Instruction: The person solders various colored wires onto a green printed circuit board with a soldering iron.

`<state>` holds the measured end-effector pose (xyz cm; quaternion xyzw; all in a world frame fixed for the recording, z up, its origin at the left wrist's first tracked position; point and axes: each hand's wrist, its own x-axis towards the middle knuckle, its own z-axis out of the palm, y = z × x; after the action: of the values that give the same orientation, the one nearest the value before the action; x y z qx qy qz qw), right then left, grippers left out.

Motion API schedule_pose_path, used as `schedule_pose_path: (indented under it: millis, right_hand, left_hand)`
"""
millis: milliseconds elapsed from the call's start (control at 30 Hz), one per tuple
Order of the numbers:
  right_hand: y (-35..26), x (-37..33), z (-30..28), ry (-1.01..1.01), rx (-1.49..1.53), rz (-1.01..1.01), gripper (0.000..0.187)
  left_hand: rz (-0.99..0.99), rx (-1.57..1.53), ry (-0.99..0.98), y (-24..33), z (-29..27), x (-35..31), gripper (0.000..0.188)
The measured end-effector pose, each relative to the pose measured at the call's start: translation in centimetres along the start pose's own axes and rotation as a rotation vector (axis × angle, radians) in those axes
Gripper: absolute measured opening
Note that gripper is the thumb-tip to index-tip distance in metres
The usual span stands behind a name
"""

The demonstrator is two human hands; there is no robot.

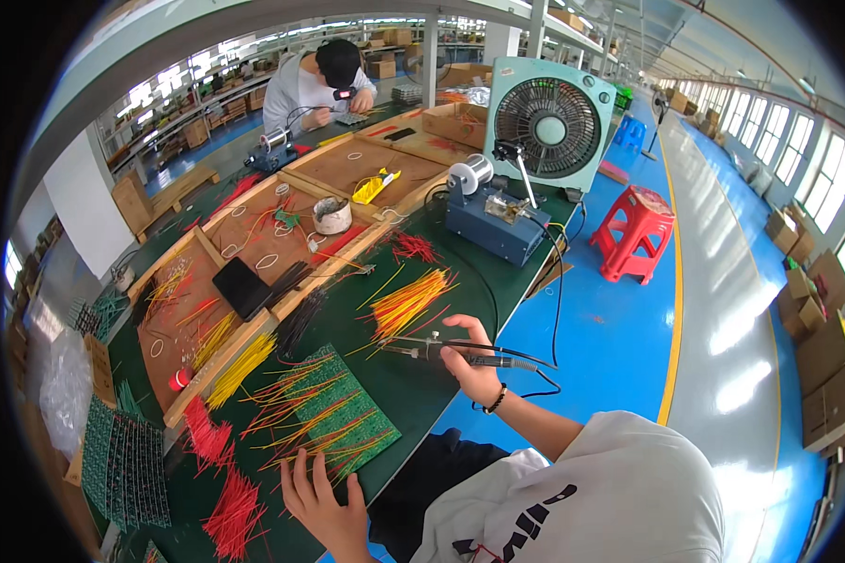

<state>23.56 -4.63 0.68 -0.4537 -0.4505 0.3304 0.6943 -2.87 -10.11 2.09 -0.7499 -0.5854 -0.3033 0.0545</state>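
Head view: left hand (327, 507) open, fingers spread, palm down at the near left edge of the green board (359, 394); grips nothing visible, and whether the fingertips press the board or just its wires, can't tell. Right hand (474, 366) curled partway, iron (429, 349) held between thumb and fingers, index raised; tip points left, over the green bench (408, 394), cord (535, 371) trailing right.

Handling: board looks thin, light and stiff, probably brittle if bent; best taken by its edges, the bare right one for preference. Loose wires (282, 399), red and yellow, lie across it and overhang left; likely springy, easy to snag or shift. Iron looks light and rigid; hold by the dark handle only, metal front end probably hot.

Position: board flat on bench, set askew, just beyond the left hand, left and nearer than the right hand, well apart from it. Iron tip sits between board and the orange wire bundle (411, 305), nearer the bundle. Red wires (233, 516) left of the left hand, apart from it. Blue spool box (498, 228) far, beyond the right hand.
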Motion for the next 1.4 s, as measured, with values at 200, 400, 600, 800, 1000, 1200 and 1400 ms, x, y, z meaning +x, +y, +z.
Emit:
schedule_pose_path:
  millis: [200,400,600,800,1000,1200,1400]
  right_hand:
    - [0.0,0.1,-0.1,-0.021,-0.082,-0.015,0.037]
    - [0.3,0.2,-0.2,-0.012,-0.077,-0.058,0.039]
    - [0.6,0.2,-0.3,-0.023,-0.076,-0.086,0.036]
    - [0.3,0.3,-0.4,-0.035,-0.095,-0.101,0.037]
    - [0.0,-0.1,0.0,-0.046,-0.096,-0.057,0.038]
    - [0.9,0.1,-0.3,-0.009,-0.056,-0.068,0.040]
    - [-0.1,0.8,1.3,0.119,0.102,-0.016,0.032]
  left_hand:
    - [-0.005,0.015,-0.020,0.2,0.0,-0.2,0.045]
    - [-0.010,0.028,-0.056,1.4,-0.7,0.4,0.047]
    - [0.003,0.044,-0.085,0.8,-0.1,0.2,0.050]
    - [-0.062,0.046,-0.026,1.3,-0.1,0.2,0.050]
    - [0.027,0.037,0.026,-0.1,0.3,-0.8,0.041]
    - [0.110,0.012,0.083,-0.5,-0.4,0.0,0.025]
    - [0.039,-0.029,0.088,-1.5,-0.3,-0.1,0.022]
